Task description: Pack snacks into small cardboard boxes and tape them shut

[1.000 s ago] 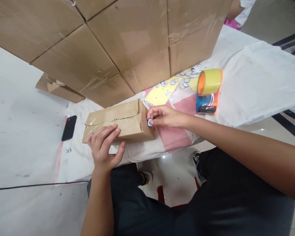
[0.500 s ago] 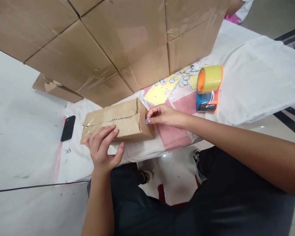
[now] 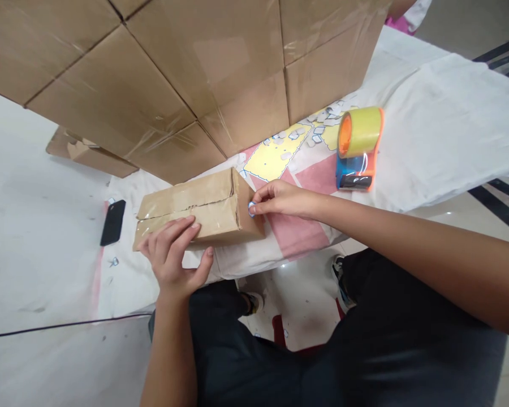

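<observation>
A closed cardboard box [image 3: 190, 195] lies on the cloth-covered table in front of me, its top seam running lengthwise under clear tape. My left hand [image 3: 176, 249] rests on its near left part, fingers on the top and thumb spread away. At the box's right end, my right hand [image 3: 277, 199] pinches a small blue-and-white sticker [image 3: 251, 208] between thumb and fingertips, right at the end face. Whether the sticker touches the cardboard I cannot tell. Right of that hand stands a tape dispenser [image 3: 359, 150] with a wide yellowish roll.
Stacked cardboard boxes [image 3: 237, 73] form a wall behind. A black phone [image 3: 112, 223] lies left of the box. A yellow sheet [image 3: 275, 155] with sticker scraps lies behind the right hand. Another carton [image 3: 91, 155] sits far left, and a black cable [image 3: 68, 325] crosses the left side.
The right hand has kept its pinch at the box's end, with the sticker turned slightly. The left hand stays on the box; the whole view has shifted a little.
</observation>
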{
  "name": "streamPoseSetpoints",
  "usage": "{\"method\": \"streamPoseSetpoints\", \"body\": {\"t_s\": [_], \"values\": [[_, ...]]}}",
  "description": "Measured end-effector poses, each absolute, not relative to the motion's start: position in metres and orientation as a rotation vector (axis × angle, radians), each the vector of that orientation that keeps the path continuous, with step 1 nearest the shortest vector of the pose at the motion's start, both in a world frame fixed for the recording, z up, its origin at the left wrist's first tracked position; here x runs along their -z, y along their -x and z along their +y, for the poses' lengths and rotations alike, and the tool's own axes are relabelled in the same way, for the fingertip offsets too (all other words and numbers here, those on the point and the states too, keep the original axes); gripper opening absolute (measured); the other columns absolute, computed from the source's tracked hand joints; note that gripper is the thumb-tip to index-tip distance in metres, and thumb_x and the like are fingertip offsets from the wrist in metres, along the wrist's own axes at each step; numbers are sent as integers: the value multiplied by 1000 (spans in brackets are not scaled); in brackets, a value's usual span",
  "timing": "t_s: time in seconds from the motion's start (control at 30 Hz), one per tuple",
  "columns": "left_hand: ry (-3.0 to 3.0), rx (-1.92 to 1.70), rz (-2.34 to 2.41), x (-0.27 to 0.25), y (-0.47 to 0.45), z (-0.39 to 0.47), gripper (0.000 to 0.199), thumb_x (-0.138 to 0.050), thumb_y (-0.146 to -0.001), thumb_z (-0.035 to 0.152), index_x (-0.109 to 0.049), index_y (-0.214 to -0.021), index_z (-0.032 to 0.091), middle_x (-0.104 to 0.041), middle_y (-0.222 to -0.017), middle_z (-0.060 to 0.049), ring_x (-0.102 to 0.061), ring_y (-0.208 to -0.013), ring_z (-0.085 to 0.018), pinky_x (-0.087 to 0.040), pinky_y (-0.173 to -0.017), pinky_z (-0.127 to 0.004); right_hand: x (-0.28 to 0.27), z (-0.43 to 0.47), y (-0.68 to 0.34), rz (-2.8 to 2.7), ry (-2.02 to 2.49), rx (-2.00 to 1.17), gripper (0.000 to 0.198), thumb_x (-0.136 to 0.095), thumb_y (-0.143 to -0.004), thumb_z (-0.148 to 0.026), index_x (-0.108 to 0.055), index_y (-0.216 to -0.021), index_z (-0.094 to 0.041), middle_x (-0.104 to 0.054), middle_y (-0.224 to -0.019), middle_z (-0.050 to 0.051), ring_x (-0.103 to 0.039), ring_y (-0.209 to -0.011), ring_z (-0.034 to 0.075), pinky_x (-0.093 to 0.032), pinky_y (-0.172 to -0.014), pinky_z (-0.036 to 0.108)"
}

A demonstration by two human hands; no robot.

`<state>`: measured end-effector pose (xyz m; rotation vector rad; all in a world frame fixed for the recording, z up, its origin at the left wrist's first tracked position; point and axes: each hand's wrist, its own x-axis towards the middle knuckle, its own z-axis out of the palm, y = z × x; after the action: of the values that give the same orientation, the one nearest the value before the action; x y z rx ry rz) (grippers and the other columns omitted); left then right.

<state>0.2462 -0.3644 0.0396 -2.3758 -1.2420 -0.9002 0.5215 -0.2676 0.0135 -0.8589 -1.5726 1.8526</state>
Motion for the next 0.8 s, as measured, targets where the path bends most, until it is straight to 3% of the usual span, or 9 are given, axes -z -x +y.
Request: {"method": "streamPoseSetpoints", "body": {"t_s": [0.1,0.17,0.27,0.33,0.4,0.5,0.63,0.8], "values": [[2378,910,-1234,-40,-247,-365,59,-76,-75,25,-59,-131,26,-68,-125,-13,-62,-115,-36,-39,-102,-55,-13,-267,-520,-1666,862,-1794,30,-76,-73,-43,-64,-72,-16,-57,-72,-1,-51,-70,13,-41,-70,31],[2384,913,-1237,-41,-246,-364,59,-76,-75,26,-59,-131,26,-68,-124,-13,-62,-115,-36,-39,-102,-55,-12,-268,-520,-1722,912,-1601,26,-76,-74,-36,-59,-77,-17,-59,-87,2,-53,-76,14,-45,-74,32],[2385,895,-1248,-41,-244,-364,59,-77,-75,29,-57,-130,26,-68,-123,-13,-61,-114,-36,-37,-102,-55,-10,-271,-520,-1758,957,-1279,34,-77,-72,-29,-53,-93,-19,-54,-117,7,-54,-106,21,-46,-94,39],[2378,853,-1256,-40,-249,-365,62,-79,-74,34,-54,-130,27,-67,-123,-13,-60,-115,-36,-35,-103,-56,-9,-273,-521,-1782,906,-1281,45,-75,-75,-31,-49,-110,-21,-51,-126,9,-50,-120,23,-43,-103,44],[2366,828,-1279,-37,-261,-369,71,-83,-71,43,-50,-132,27,-64,-125,-13,-57,-118,-37,-32,-104,-56,-9,-275,-520,-1821,829,-1346,51,-74,-78,-33,-46,-120,-22,-53,-127,10,-51,-122,24,-42,-106,45],[2226,893,-1383,-28,-293,-380,87,-87,-64,54,-45,-135,26,-56,-129,-16,-47,-128,-42,-26,-109,-62,-12,-277,-518,-1942,797,-1304,50,-76,-75,-34,-52,-116,-19,-55,-121,11,-52,-116,26,-44,-102,45],[2035,953,-1529,-14,-327,-391,88,-84,-69,48,-33,-138,27,-38,-141,-18,-29,-140,-43,-8,-115,-70,-17,-283,-514,-2055,868,-1210,45,-78,-72,-37,-54,-104,-18,-54,-109,9,-54,-105,26,-47,-93,44],[1983,1027,-1538,-10,-332,-392,89,-81,-69,37,-27,-139,26,-30,-144,-20,-26,-142,-44,-12,-114,-73,-22,-299,-506,-1963,1018,-1310,46,-79,-67,-35,-46,-96,-20,-51,-110,8,-53,-103,26,-48,-87,43]]}}
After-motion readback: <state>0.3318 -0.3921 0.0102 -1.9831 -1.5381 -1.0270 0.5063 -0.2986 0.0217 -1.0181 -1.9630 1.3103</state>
